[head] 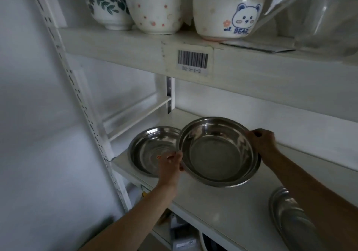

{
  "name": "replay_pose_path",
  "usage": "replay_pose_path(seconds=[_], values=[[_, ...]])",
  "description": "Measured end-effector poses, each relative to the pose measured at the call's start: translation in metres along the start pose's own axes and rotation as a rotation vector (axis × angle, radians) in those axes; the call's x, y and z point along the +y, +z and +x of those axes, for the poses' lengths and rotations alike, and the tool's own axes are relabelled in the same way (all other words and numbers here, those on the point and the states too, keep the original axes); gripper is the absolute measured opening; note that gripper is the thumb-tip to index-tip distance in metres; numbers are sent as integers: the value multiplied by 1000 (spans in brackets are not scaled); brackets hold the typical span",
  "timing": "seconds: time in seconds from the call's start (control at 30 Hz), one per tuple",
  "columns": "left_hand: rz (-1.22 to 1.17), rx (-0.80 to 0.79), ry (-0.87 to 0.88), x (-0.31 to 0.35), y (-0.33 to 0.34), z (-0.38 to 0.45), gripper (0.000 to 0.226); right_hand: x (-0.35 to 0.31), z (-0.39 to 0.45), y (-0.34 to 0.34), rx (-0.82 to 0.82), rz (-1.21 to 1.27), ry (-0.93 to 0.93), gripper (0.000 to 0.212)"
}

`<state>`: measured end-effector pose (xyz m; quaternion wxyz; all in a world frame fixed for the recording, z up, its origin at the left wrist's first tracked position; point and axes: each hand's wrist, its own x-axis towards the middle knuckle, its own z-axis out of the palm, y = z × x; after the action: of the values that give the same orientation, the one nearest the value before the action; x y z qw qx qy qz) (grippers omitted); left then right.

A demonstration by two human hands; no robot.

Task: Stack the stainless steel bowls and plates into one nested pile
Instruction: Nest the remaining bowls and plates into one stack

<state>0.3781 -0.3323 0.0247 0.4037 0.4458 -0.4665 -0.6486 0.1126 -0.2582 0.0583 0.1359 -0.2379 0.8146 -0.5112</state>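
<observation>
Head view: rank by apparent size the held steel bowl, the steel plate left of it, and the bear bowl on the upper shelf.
1. Held steel bowl, gripped by left hand and right hand.
2. and 3. Steel plate and bear bowl look alike; the plate is partly hidden, so no ranking.

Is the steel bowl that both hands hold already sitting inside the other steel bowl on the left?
No, the held bowl is tilted beside the left bowl, only overlapping its right rim.

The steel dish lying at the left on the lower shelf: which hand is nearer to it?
Left. The left hand grips the near-left rim of the held bowl, overlapping the steel dish in the view. The right hand holds the bowl's far-right rim, away from it.
</observation>
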Motion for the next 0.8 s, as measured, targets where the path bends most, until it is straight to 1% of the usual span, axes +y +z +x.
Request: replay_pose_path(seconds=[0.17,0.3,0.4,0.5,0.57,0.8], values=[[31,92,66,21,-37,28,22,-30,6,55,-81,94,24,15],[55,206,69,27,-71,53,21,-33,8,108,-113,126,44,20],[78,286,33,24,-94,72,14,-34,7,141,-168,99,39,22],[92,328,25,19,-111,86,14,-37,7,167,-202,40,32,22],[154,344,28,14,-120,93,12,-37,8,180,-213,-23,19,24],[318,390,-41,-6,-136,117,12,-24,10,205,-253,-261,-97,28]])
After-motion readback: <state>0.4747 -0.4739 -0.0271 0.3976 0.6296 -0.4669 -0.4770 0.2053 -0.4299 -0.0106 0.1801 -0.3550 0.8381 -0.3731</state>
